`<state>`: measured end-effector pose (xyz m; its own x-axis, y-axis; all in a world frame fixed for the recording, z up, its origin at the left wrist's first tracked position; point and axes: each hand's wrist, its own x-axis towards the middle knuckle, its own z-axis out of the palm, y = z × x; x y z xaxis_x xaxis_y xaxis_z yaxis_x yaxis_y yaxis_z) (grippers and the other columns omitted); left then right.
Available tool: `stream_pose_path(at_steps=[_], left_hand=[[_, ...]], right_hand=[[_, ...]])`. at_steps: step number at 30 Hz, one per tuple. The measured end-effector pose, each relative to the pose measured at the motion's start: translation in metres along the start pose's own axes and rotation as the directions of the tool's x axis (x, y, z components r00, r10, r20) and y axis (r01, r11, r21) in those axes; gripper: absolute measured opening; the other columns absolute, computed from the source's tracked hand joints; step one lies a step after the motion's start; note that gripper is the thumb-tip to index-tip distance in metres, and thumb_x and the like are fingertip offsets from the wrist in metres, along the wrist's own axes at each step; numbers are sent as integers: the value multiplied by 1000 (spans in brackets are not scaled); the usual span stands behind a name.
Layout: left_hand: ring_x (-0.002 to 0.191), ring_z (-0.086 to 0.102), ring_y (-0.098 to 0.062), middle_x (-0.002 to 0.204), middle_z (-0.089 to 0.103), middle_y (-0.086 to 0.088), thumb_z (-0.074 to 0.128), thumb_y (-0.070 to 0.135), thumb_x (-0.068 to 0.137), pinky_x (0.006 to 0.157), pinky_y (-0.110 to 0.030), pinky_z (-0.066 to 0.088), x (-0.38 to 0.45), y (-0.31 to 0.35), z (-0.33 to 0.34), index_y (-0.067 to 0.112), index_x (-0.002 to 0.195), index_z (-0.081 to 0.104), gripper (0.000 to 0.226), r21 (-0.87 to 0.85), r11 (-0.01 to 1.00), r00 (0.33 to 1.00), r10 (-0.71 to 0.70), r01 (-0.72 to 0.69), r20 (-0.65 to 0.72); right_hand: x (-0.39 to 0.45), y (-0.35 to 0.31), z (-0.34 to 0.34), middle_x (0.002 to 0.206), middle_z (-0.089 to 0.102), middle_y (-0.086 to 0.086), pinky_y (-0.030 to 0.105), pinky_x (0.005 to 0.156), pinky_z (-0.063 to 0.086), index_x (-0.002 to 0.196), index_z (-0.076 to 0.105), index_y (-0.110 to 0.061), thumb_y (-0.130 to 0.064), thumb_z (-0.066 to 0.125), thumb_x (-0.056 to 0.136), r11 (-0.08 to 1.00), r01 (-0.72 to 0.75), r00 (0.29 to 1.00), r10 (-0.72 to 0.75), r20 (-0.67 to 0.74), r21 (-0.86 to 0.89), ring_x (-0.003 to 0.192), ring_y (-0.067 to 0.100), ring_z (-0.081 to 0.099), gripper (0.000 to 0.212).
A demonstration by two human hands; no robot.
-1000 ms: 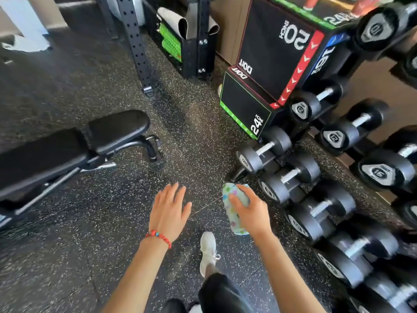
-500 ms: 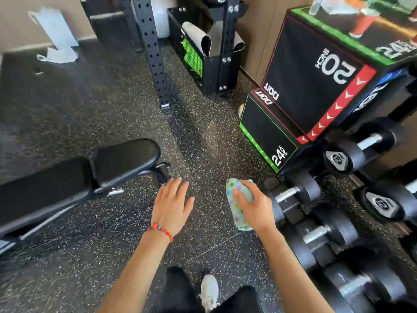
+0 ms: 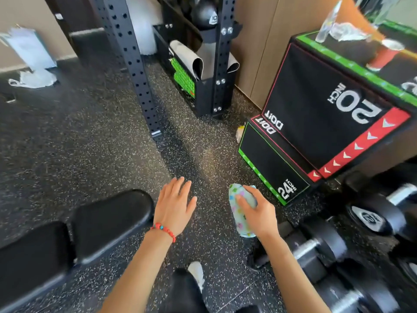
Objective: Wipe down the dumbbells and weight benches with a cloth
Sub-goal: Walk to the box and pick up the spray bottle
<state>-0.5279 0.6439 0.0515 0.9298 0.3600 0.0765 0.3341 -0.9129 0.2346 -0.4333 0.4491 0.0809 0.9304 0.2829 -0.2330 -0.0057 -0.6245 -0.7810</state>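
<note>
My right hand (image 3: 259, 213) grips a pale cloth (image 3: 239, 208) with coloured spots, held in the air above the speckled floor. My left hand (image 3: 174, 204) hovers flat with straight fingers and holds nothing; a red bead bracelet sits on its wrist. A black padded weight bench (image 3: 108, 220) lies at the lower left, its seat end just left of my left hand. Black dumbbells (image 3: 370, 220) with steel handles sit on a rack at the lower right, to the right of my right hand. Neither hand touches the bench or a dumbbell.
A black plyo box (image 3: 316, 118) marked 20 and 24 inch stands at the right, with a bottle and a red cup on top. A perforated black rack upright (image 3: 133, 64) and a storage rack with rolled mats (image 3: 194, 64) stand behind. My white shoe (image 3: 197, 273) is below.
The view has tilted up and moved forward: the bench and dumbbells slid down and nearer the frame's lower edge. Both hands kept their pose, the right still gripping the cloth.
</note>
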Motion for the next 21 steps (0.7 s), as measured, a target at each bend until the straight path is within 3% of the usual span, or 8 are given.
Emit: stream_pose_path(at_steps=[5,9,13,16,21], left_hand=[[131,38,-34,141,44,-17,47,32,95,108,-49,31,74,-12,-3,4,134,47,48,-12,1000,999,25,-25,33],[125,46,-36,134,51,-19,54,31,92,103,-51,38,126,-11,6,3,128,53,46,10,998,997,61,-61,45],[119,52,-37,128,56,-20,60,30,89,97,-51,43,182,-1,19,3,122,58,44,12,997,997,72,-73,33],[117,54,-36,125,58,-19,44,37,92,95,-51,44,231,13,24,3,120,60,47,25,994,994,103,-104,39],[128,44,-35,136,49,-19,49,33,94,106,-47,32,311,46,24,4,130,52,47,21,987,987,156,-157,49]], right_hand=[[62,-27,5,106,64,-3,25,79,38,115,60,-26,-32,59,87,1000,7,999,-7,-39,6,90,16,54,28],[113,-37,2,100,59,-9,23,80,40,117,59,-27,-34,59,87,1000,-10,999,11,-47,11,89,11,52,31],[167,-38,-6,96,63,-7,32,83,48,115,60,-28,-36,60,86,999,-28,998,29,-57,24,91,18,60,30],[213,-38,-19,94,64,-5,37,84,50,113,60,-28,-36,60,85,998,-38,997,40,-59,47,92,21,62,29],[281,-43,-51,102,64,-6,36,86,49,115,60,-27,-36,61,85,996,-34,993,42,-107,80,96,19,61,30]])
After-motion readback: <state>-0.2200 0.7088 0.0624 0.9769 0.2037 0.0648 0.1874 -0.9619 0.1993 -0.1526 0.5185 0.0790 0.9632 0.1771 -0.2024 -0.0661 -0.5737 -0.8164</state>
